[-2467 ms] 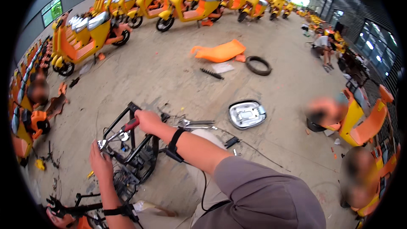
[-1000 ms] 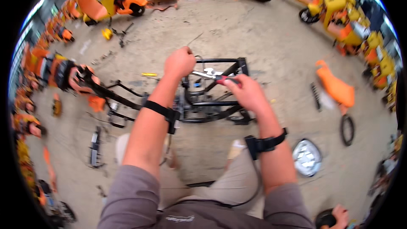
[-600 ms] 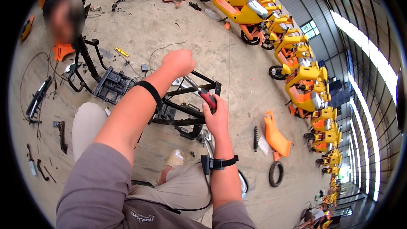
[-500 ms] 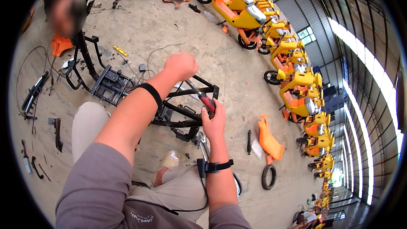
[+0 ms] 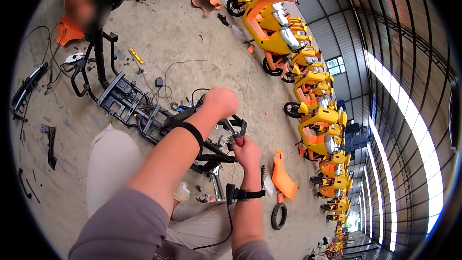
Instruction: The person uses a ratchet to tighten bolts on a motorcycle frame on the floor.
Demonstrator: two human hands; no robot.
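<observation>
Floor: bare concrete (image 5: pixel 192 33) in a big shed w/ metal walls + long window strip on the right; bits of scrap and loose wire scattered about.
Frame: black stripped scooter frame (image 5: pixel 130 108) lies on the concrete in front of me, running from upper left down toward centre; cables trail off it.
Left hand: I see my left hand (image 5: pixel 220 102) closed in a fist on the frame's near end, knuckles up; can't tell exactly which bar it clamps. Black band on that wrist.
Right hand: my right hand (image 5: pixel 247 153) is wrapped round a red-handled tool (image 5: pixel 234 135), prob. a screwdriver, shaft angled up-left to the frame just below the left fist. Tip hidden, can't tell what it meets. Black strap on wrist w/ a cable hanging down.
Legs: my light trousers (image 5: pixel 113 159) below the frame, knee close against it.
Near right hand: orange body panel (image 5: pixel 283 180) on the floor just right of it; black tyre (image 5: pixel 278 215) below that panel, lying flat.
Left side: another person, upper left, standing by an upright black frame part (image 5: pixel 98 58); orange panel (image 5: pixel 67 31) beside them.
Background: row of yellow-orange scooters (image 5: pixel 308 86) lined up along the right, curving off into the distance.
</observation>
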